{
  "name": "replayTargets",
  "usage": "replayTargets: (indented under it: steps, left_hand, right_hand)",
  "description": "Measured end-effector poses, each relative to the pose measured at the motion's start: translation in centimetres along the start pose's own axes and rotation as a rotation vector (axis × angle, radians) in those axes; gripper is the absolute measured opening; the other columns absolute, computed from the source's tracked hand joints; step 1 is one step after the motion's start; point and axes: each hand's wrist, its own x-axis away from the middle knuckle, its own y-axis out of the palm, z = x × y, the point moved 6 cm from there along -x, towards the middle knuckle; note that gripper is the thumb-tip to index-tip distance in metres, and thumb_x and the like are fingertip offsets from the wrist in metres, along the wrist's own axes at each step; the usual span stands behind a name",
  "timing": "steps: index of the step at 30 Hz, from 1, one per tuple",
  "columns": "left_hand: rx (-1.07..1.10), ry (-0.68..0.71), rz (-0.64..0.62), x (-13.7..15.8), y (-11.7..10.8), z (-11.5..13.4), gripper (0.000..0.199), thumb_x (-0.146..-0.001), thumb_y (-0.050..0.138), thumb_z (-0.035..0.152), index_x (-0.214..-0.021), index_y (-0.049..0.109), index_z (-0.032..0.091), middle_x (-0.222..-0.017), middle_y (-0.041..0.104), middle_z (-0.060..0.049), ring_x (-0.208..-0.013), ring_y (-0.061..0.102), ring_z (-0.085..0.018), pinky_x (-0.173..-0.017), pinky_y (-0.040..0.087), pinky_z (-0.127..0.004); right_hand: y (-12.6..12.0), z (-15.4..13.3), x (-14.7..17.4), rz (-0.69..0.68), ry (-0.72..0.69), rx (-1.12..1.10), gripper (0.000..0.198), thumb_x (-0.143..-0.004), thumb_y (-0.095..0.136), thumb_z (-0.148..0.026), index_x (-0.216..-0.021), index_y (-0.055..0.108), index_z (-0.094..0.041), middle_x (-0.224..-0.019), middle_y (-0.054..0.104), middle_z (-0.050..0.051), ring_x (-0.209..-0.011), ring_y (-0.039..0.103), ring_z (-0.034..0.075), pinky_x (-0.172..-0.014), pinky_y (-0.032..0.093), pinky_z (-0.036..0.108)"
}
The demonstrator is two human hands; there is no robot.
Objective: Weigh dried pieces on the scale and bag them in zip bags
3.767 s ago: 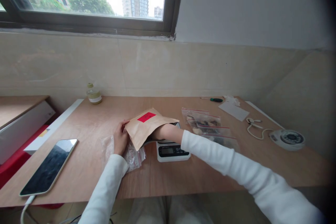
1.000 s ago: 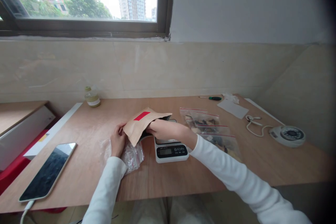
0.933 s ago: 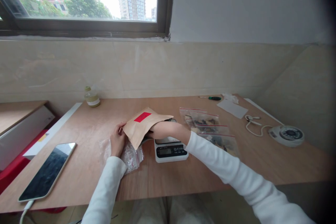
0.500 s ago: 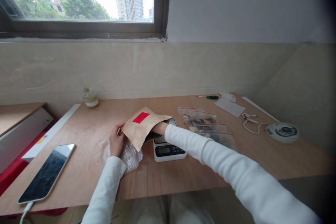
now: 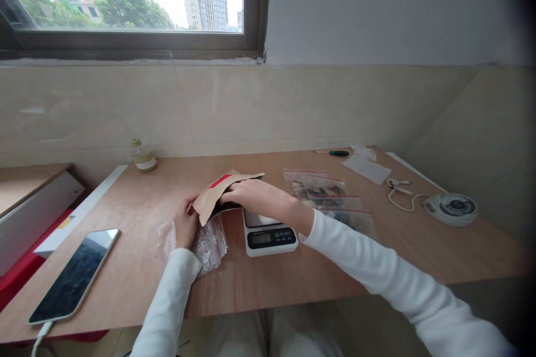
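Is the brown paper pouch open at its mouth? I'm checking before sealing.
Open: the right hand reaches into the mouth of the brown paper pouch, which the left hand steadies.

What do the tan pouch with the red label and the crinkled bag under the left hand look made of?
Tan pouch with the red label: seemingly kraft paper, matte and creased, with a dark lining at its mouth. Crinkled clear bag: thin glossy plastic, see-through, with wrinkle glints.

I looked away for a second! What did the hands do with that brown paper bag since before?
The right hand, which was deep inside the brown paper bag with the red label half a second ago, has come out to its mouth, and the bag now lies flatter. The left hand stays at the bag's lower corner, over the clear plastic bags. The white digital scale and smartphone haven't moved.
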Motion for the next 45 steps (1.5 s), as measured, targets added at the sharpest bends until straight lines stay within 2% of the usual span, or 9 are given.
replayTargets:
  steps: [2, 5, 10, 15, 20, 29, 34, 39, 45]
  left_hand:
    - [-0.024, -0.006, 0.006, 0.0, -0.1, -0.1, 0.039, -0.069, 0.058, 0.022, -0.107, 0.066, 0.018, -0.109, 0.071, -0.007, -0.103, 0.064, -0.025, -0.095, 0.049, -0.039]
    - [-0.052, -0.027, 0.017, -0.2, -0.1, -0.7, 0.038, -0.070, 0.058, 0.024, -0.107, 0.066, 0.017, -0.107, 0.071, -0.008, -0.103, 0.064, -0.027, -0.095, 0.048, -0.041]
    - [-0.039, -0.045, 0.014, -0.5, 0.2, -1.5, 0.040, -0.070, 0.059, 0.025, -0.109, 0.063, 0.015, -0.112, 0.069, -0.011, -0.104, 0.065, -0.027, -0.093, 0.050, -0.040]
    - [-0.022, -0.042, 0.015, -0.5, 0.2, -1.3, 0.040, -0.070, 0.060, 0.025, -0.109, 0.063, 0.015, -0.111, 0.070, -0.012, -0.105, 0.065, -0.027, -0.095, 0.049, -0.041]
    - [-0.012, -0.042, 0.008, -0.5, 0.2, -1.3, 0.039, -0.069, 0.059, 0.023, -0.107, 0.063, 0.015, -0.111, 0.070, -0.011, -0.104, 0.065, -0.027, -0.095, 0.050, -0.041]
    - [0.002, -0.046, 0.011, -0.3, 0.2, -1.1, 0.038, -0.071, 0.061, 0.025, -0.108, 0.062, 0.015, -0.112, 0.070, -0.011, -0.106, 0.065, -0.026, -0.096, 0.049, -0.041]
    - [0.003, -0.043, 0.006, -0.3, 0.3, -1.0, 0.039, -0.070, 0.061, 0.025, -0.107, 0.062, 0.014, -0.111, 0.070, -0.011, -0.105, 0.065, -0.026, -0.096, 0.049, -0.042]
    - [0.000, -0.049, 0.003, -0.2, 0.2, -0.9, 0.039, -0.069, 0.060, 0.024, -0.107, 0.063, 0.015, -0.111, 0.070, -0.011, -0.104, 0.065, -0.026, -0.095, 0.049, -0.041]
    - [0.000, -0.052, 0.002, -0.1, 0.2, -0.8, 0.040, -0.070, 0.060, 0.024, -0.108, 0.062, 0.014, -0.113, 0.069, -0.011, -0.105, 0.065, -0.026, -0.096, 0.049, -0.041]
  right_hand:
    - [-1.7, -0.5, 0.8, -0.019, -0.014, 0.083, 0.035, -0.088, 0.052, 0.000, -0.112, 0.066, -0.022, -0.109, 0.068, 0.006, -0.101, 0.064, 0.019, -0.087, 0.051, 0.031]
    - [-4.7, 0.2, 2.0, 0.162, 0.027, -0.095, 0.045, -0.092, 0.046, -0.005, -0.129, 0.056, -0.028, -0.114, 0.065, 0.003, -0.102, 0.063, 0.015, -0.090, 0.050, 0.029]
    - [-6.0, 4.6, 7.0, 0.505, 0.345, -0.474, 0.044, -0.089, 0.058, -0.022, -0.132, 0.051, -0.027, -0.103, 0.063, 0.002, -0.092, 0.062, 0.015, -0.081, 0.051, 0.028]
    - [0.4, 7.8, 11.8, 0.239, 0.595, -0.512, 0.035, -0.084, 0.062, -0.025, -0.118, 0.058, -0.020, -0.086, 0.061, 0.001, -0.069, 0.055, 0.013, -0.064, 0.043, 0.026]
    - [4.6, 9.3, 13.3, 0.205, 0.645, -0.455, 0.029, -0.083, 0.059, -0.022, -0.111, 0.059, -0.018, -0.078, 0.055, -0.002, -0.066, 0.052, 0.013, -0.062, 0.039, 0.025]
    - [6.2, 9.9, 13.4, 0.165, 0.634, -0.265, 0.036, -0.077, 0.072, -0.030, -0.104, 0.052, -0.020, -0.091, 0.061, 0.002, -0.080, 0.057, 0.018, -0.070, 0.040, 0.028]
    - [7.0, 10.4, 13.5, 0.178, 0.618, -0.224, 0.047, -0.071, 0.079, -0.039, -0.101, 0.049, -0.020, -0.084, 0.058, 0.000, -0.079, 0.057, 0.019, -0.068, 0.040, 0.027]
    - [6.9, 10.3, 13.7, 0.207, 0.604, -0.233, 0.030, -0.083, 0.067, -0.039, -0.097, 0.049, -0.019, -0.073, 0.053, -0.002, -0.069, 0.053, 0.017, -0.065, 0.039, 0.027]
    - [5.0, 9.3, 13.4, 0.276, 0.612, -0.312, 0.016, -0.092, 0.052, -0.033, -0.100, 0.049, -0.020, -0.085, 0.059, 0.002, -0.073, 0.055, 0.017, -0.066, 0.041, 0.028]
